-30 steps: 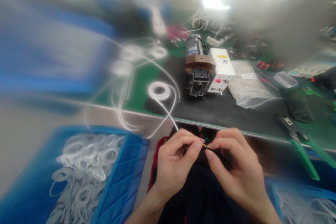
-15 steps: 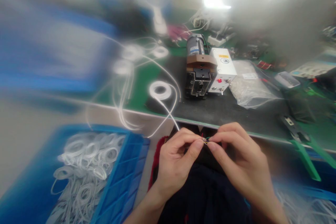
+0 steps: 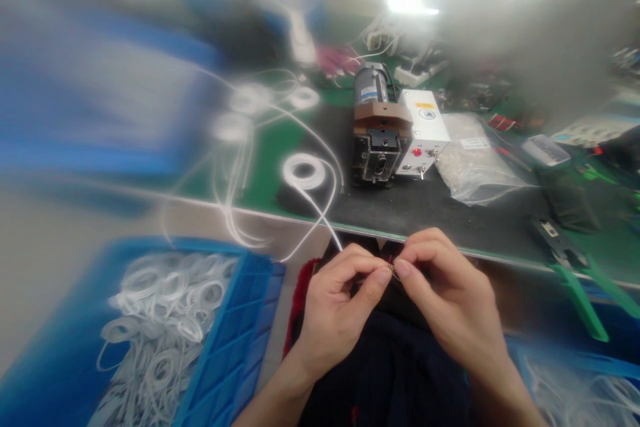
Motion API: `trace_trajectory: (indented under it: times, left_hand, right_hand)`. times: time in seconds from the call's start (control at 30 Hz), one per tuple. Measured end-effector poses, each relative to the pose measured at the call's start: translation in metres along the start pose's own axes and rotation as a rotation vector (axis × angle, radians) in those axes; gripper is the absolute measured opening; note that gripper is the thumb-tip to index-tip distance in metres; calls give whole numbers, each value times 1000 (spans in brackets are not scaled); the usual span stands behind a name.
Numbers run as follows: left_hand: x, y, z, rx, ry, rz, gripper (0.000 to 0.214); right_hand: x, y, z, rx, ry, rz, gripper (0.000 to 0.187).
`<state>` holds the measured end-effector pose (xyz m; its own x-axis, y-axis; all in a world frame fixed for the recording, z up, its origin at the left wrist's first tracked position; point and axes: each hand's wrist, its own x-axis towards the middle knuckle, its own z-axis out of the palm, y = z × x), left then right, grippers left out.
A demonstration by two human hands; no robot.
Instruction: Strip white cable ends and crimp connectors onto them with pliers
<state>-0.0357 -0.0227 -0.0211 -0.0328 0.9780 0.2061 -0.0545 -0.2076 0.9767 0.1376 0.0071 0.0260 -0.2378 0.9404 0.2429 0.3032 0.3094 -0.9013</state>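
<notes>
My left hand (image 3: 340,300) pinches the end of a white cable (image 3: 323,220) in front of my lap, below the bench edge. Thin coloured wires (image 3: 391,264) stick out of that end between my thumbs. My right hand (image 3: 445,293) pinches these wire tips, fingertip to fingertip with the left. The cable runs up to a white coil (image 3: 303,172) lying on the bench.
A small bench machine (image 3: 383,137) with a white control box and red button stands on the black mat behind my hands. A clear plastic bag (image 3: 475,163) lies to its right. A blue crate (image 3: 165,327) of white cable coils sits at lower left, another at lower right.
My right hand's fingers have closed in on the wire tips, so less of the coloured wires shows. Both hands have risen slightly.
</notes>
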Motion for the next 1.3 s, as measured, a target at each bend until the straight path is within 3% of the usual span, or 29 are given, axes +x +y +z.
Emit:
trace_trajectory:
  times: [0.2, 0.57, 0.8, 1.03, 1.2, 1.3]
  left_hand:
    - [1, 2, 1, 17, -14, 5, 11]
    - [0, 2, 4, 29, 57, -33, 14]
    - [-1, 1, 2, 25, 100, -57, 16]
    - [-3, -10, 1, -121, 114, -93, 15]
    - [-1, -14, 5, -207, 171, -106, 14]
    - [-1, -15, 5, -212, 201, -117, 14]
  right_hand:
    - [0, 4, 5, 47, 13, 0, 14]
    - [-4, 3, 10, 105, 20, 103, 18]
    - [-7, 1, 8, 103, -9, 92, 15]
    - [-1, 14, 2, 327, -165, 288, 20]
    - [-2, 25, 14, 508, -213, 380, 24]
    - [-9, 18, 23, 426, -145, 299, 21]
